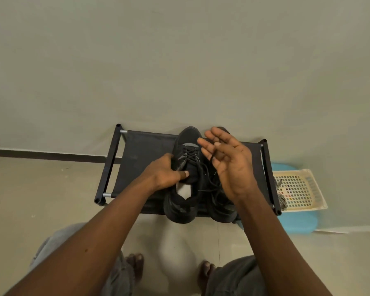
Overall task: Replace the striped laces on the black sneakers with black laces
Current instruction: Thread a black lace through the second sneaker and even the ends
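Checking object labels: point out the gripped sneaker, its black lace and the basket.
gripped sneaker [181, 210], head view, on the heel.
black lace [190, 153], head view, on the crossings over the tongue.
basket [303, 189], head view, on bare mesh floor.

Pale wall [179, 60], dark skirting [41, 155], beige tiled floor [41, 199], low black rack [145, 150].

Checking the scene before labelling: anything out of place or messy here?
Striped black-and-white laces drape over the edge of the cream plastic basket, half out. Black lace ends lie loose, untied, on the left black sneaker.
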Demonstrator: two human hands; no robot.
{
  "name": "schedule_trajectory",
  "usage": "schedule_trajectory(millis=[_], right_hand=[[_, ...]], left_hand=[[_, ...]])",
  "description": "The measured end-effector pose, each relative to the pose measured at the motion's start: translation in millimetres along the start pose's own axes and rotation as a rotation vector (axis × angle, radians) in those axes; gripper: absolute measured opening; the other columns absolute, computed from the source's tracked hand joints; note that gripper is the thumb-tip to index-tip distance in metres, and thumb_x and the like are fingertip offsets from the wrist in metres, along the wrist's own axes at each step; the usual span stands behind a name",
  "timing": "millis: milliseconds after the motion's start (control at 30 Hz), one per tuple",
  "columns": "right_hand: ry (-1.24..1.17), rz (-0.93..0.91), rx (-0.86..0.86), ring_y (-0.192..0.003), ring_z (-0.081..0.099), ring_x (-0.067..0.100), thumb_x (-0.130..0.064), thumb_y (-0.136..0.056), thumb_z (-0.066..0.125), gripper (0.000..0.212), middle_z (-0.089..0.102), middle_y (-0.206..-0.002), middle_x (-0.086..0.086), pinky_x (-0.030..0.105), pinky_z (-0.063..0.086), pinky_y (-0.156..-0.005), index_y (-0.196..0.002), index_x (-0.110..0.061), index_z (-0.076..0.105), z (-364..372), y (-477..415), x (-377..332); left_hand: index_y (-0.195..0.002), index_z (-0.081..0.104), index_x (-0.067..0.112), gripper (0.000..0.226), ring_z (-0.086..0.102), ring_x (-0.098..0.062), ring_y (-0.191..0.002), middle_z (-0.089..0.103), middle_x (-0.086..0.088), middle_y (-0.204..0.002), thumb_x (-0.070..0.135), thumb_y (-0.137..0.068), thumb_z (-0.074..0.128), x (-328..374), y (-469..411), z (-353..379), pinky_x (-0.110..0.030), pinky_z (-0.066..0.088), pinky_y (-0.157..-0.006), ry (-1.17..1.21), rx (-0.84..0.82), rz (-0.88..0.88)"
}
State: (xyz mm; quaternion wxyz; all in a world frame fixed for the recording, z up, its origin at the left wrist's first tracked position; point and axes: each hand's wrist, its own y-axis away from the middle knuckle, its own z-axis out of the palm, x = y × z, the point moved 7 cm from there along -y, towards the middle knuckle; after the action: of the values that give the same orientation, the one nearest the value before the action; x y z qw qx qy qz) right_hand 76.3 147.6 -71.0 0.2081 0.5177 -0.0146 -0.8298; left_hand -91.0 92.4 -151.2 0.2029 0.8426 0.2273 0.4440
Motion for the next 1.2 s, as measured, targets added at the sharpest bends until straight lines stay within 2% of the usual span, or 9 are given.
schedule_trajectory(millis=[100, 233, 500, 600, 733, 833, 933, 1100, 1200], right_hand=[[-0.219, 0.116, -0.082, -0.125, 0.063, 0.036, -0.007, -0.093, 0.053, 0.050, 0.061, -0.139, 0.023, 0.047, 0.044, -0.114, -0.142, 0.003, 0.050, 8.2, -6.4, 8.5], [-0.501, 0.235, -0.152, -0.131, 0.057, 0.041, -0.018, -0.099, 0.047, 0.055, 0.054, -0.144, 0.028, 0.049, 0.039, -0.118, -0.147, 0.009, 0.042, 22.1, -9.3, 14.6], [-0.474, 0.238, -0.135, -0.134, 0.056, 0.034, -0.030, -0.091, 0.057, 0.067, 0.057, -0.145, 0.021, 0.049, 0.037, -0.119, -0.148, 0.003, 0.044, 7.8, -18.8, 10.6], [-0.484, 0.237, -0.129, -0.134, 0.056, 0.034, -0.033, -0.095, 0.053, 0.064, 0.056, -0.145, 0.021, 0.048, 0.035, -0.121, -0.148, 0.002, 0.045, -2.0, -22.1, 9.0], [-0.493, 0.288, -0.187, -0.136, 0.053, 0.039, -0.030, -0.094, 0.050, 0.064, 0.053, -0.145, 0.027, 0.048, 0.035, -0.120, -0.146, 0.008, 0.043, 5.3, -17.3, 15.2], [-0.531, 0.285, -0.180, -0.136, 0.051, 0.043, -0.029, -0.097, 0.049, 0.063, 0.052, -0.144, 0.031, 0.049, 0.033, -0.121, -0.144, 0.011, 0.041, 1.1, -21.0, 17.4], [-0.582, 0.256, -0.125, -0.135, 0.053, 0.043, -0.032, -0.095, 0.051, 0.066, 0.053, -0.144, 0.030, 0.050, 0.034, -0.120, -0.145, 0.009, 0.042, -15.1, -30.3, 10.8], [-0.503, 0.166, 0.053, -0.129, 0.061, 0.036, -0.037, -0.093, 0.053, 0.064, 0.061, -0.140, 0.020, 0.051, 0.042, -0.115, -0.143, 0.002, 0.049, -51.1, -44.5, 1.7], [-0.384, 0.160, 0.176, -0.125, 0.064, 0.033, -0.037, -0.095, 0.055, 0.060, 0.062, -0.141, 0.015, 0.049, 0.048, -0.109, -0.143, -0.002, 0.051, -65.5, -48.2, 1.2]], left_hand=[[-0.142, 0.056, 0.027, 0.054, 0.064, -0.011, -0.120, 0.066, 0.007, -0.132, 0.046, -0.093, 0.072, 20.4, 24.6, -7.3, -0.038, 0.052, -0.108, 0.139, 0.210, 0.214], [-0.133, 0.065, 0.021, 0.036, 0.071, -0.007, -0.111, 0.077, 0.002, -0.114, 0.030, -0.098, 0.071, 52.7, 56.0, 2.5, -0.026, 0.055, -0.102, 0.563, 0.124, 0.327], [-0.098, 0.072, 0.015, 0.015, 0.067, -0.019, -0.098, 0.073, -0.004, -0.095, 0.013, -0.103, 0.058, 39.6, 51.9, -6.2, -0.046, 0.053, -0.103, 0.780, 0.124, 0.197], [-0.112, 0.066, 0.019, 0.014, 0.069, -0.022, -0.117, 0.075, -0.002, -0.120, 0.013, -0.099, 0.065, 39.0, 46.8, -10.8, -0.043, 0.053, -0.103, 0.874, 0.096, 0.219], [-0.144, 0.052, 0.023, 0.064, 0.069, -0.018, -0.119, 0.074, -0.008, -0.124, 0.015, -0.084, 0.073, 52.6, 35.5, 10.2, -0.039, 0.057, -0.102, 0.919, -0.008, 0.262], [-0.129, 0.066, 0.014, 0.032, 0.074, -0.022, -0.099, 0.075, -0.018, -0.098, 0.014, -0.098, 0.071, 60.9, 25.7, 18.5, -0.046, 0.056, -0.105, 0.757, -0.037, 0.275], [-0.108, 0.076, 0.006, 0.018, 0.069, -0.017, -0.075, 0.065, -0.002, -0.069, 0.018, -0.103, 0.063, 57.3, 22.2, 6.1, -0.034, 0.061, -0.088, 0.661, -0.011, 0.286], [-0.107, 0.079, 0.012, 0.026, 0.052, -0.010, -0.057, 0.048, 0.005, -0.061, 0.027, -0.105, 0.058, 37.6, 16.4, -26.8, -0.033, 0.058, -0.073, 0.845, 0.088, 0.197], [-0.108, 0.080, 0.014, 0.030, 0.034, -0.007, -0.050, 0.043, 0.007, -0.060, 0.032, -0.106, 0.056, 23.1, 8.5, -37.9, -0.022, 0.038, -0.050, 0.880, 0.184, 0.104]])
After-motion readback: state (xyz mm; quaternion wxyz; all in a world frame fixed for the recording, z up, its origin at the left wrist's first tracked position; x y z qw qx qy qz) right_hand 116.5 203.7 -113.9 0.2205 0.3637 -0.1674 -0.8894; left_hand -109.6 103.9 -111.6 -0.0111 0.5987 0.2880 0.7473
